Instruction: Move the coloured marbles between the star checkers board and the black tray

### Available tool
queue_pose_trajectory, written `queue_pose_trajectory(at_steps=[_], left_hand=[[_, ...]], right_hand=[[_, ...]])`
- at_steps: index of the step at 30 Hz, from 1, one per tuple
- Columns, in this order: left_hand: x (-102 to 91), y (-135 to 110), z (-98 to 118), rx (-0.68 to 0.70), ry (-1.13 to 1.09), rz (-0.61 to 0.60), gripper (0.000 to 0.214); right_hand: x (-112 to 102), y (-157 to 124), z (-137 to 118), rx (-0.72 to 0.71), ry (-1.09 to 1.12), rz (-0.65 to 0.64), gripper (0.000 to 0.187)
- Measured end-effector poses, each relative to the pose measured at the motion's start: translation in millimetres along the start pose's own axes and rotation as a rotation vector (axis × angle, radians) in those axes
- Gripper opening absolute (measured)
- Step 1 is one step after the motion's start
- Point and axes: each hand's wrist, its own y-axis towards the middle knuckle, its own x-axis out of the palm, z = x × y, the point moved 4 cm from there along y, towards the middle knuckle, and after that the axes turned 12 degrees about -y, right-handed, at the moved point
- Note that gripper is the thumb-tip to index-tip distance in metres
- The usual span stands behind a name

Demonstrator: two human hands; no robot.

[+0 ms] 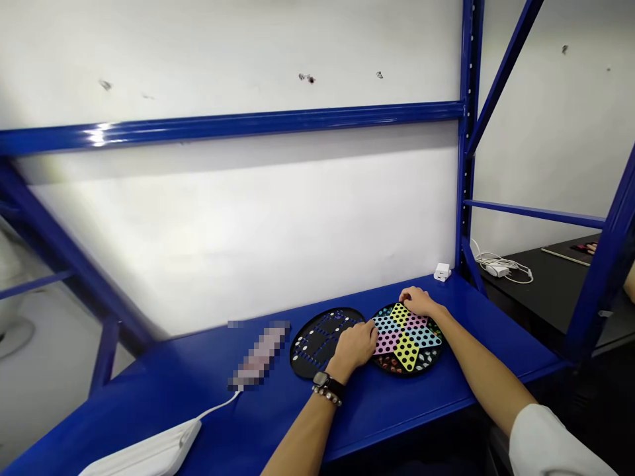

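Observation:
A round Chinese-checkers board [407, 338] with a star of pink, yellow and light blue fields lies on the blue shelf surface [417, 410]. My right hand [419, 302] rests on its far edge with fingers curled down onto it. My left hand [355, 345], with a watch and bead bracelet on the wrist, touches the board's left edge with fingers bent. To the left lies a black round lid or tray [321, 340] with rows of holes. Small coloured pieces show in the board's rim.
A white flat device [149, 453] with a cable lies at the near left. A small white charger [441, 272] stands by the wall. Blue rack posts [466, 152] frame the right side. A black table [555, 284] with cables lies beyond, where another person's fingers show.

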Motion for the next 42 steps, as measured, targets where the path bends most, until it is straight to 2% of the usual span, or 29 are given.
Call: queue_pose_trajectory(at_steps=[10, 17, 23, 29, 34, 38, 42], left_hand=[[-4.3, 0, -2, -0.023, -0.016, 0.005, 0.049], [-3.6, 0, -6, -0.033, -0.014, 0.03, 0.047], [-9.8, 2, -11, -0.017, -0.15, 0.08, 0.046], [-25.8, 4, -39, -0.129, -0.208, 0.22, 0.046], [-22.3, 3, -60, -0.207, -0.173, 0.132, 0.04], [-24.5, 1, -55, -0.161, -0.181, 0.178, 0.036], [-24.9, -1, -35, -0.016, -0.276, 0.212, 0.028]], right_hand=[[-1, -1, -1, 0.0, 0.01, -0.001, 0.022], [-2, -2, -2, 0.004, 0.001, -0.005, 0.021], [-3, -2, -2, 0.009, 0.005, -0.013, 0.021], [-3, -2, -2, 0.011, 0.001, -0.013, 0.021], [-3, -2, -2, 0.008, 0.0, -0.023, 0.022], [-3, -2, -2, 0.004, -0.003, -0.005, 0.021], [-2, -2, -2, -0.004, -0.007, -0.001, 0.019]])
